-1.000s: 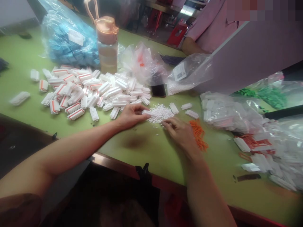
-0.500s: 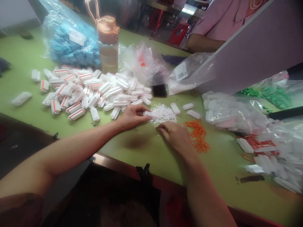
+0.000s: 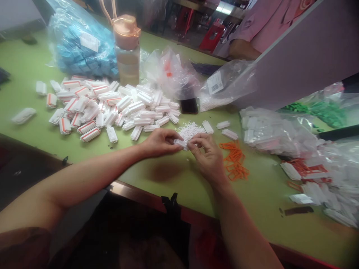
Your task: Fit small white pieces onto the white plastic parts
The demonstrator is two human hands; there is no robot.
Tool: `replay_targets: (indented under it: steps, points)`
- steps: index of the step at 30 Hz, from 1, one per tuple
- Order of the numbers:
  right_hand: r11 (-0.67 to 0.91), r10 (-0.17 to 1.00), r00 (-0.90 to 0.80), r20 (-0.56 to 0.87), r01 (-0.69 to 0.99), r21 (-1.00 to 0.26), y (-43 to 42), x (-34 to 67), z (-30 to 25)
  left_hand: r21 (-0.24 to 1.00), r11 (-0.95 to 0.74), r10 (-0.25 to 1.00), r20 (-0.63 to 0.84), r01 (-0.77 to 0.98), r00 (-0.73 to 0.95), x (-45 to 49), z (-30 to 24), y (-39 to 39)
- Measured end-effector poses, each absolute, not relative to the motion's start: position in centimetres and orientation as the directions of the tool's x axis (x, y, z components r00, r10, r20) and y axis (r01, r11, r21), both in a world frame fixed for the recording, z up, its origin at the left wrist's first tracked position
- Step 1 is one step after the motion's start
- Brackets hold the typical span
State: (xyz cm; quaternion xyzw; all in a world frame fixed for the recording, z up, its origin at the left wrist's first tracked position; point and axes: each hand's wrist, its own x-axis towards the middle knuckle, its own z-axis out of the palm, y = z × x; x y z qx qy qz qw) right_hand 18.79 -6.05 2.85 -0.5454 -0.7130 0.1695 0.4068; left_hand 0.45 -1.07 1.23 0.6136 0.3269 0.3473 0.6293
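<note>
Between the thumb and fingers of my left hand [image 3: 164, 142] is a small white plastic case [image 3: 180, 143], held just above the table. My right hand [image 3: 206, 153] is closed in a pinch at the case's right end; whatever lies between its fingertips is too small to make out. Right behind the case spreads a heap of tiny white plastic pieces [image 3: 192, 129]. Orange plastic frames [image 3: 235, 160] lie to the right of my right hand. On the left is a big pile of white cases [image 3: 134, 108], some with an orange strip.
Behind the pile stand a water bottle [image 3: 128, 56] and a bag of blue parts [image 3: 81, 48]. A phone [image 3: 189, 106] lies near clear bags [image 3: 227, 84]. Bagged white parts [image 3: 269, 130] fill the right side. A grey partition [image 3: 297, 56] rises there; a person [image 3: 263, 30] sits beyond.
My right hand has risen from the front edge of the tiny pieces to the case's right end. My left hand has brought the case slightly nearer to me.
</note>
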Motion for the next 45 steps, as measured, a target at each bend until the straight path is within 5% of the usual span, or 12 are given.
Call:
replay_targets:
  steps: [5,11,14,16,22,28,45]
  points:
    - [0.422,0.869,-0.147,0.472,0.719,-0.553,-6.1,18.6,2.6,1.0,-0.022,0.832,0.025,-0.014,0.554,0.4,1.2,-1.2]
    - [0.449,0.709,-0.284,0.646,0.888,-0.101,-6.8,18.0,3.1,0.99,0.092,0.851,-0.021,-0.109,0.524,0.3,0.5,-0.9]
    - [0.45,0.684,-0.343,0.644,0.893,-0.004,-7.1,17.7,3.4,0.969,0.144,0.855,-0.019,-0.202,0.519,0.3,0.2,-0.7]
    - [0.458,0.709,-0.327,0.625,0.888,-0.054,-7.1,17.7,3.7,0.958,0.153,0.856,-0.006,-0.242,0.517,0.2,0.1,-0.6]
    - [0.408,0.817,-0.077,0.572,0.777,-0.479,-6.3,19.7,4.1,0.949,0.118,0.867,0.046,-0.294,0.495,0.3,0.2,-0.4]
    - [0.33,0.938,-0.267,0.219,0.88,-0.341,-6.1,20.3,2.7,0.971,0.071,0.888,0.044,-0.23,0.459,0.1,0.2,-0.2]
    - [0.229,0.968,-0.177,0.179,0.915,-0.333,-6.1,20.2,2.5,0.978,0.017,0.907,0.073,-0.208,0.416,-0.1,-0.1,0.2]
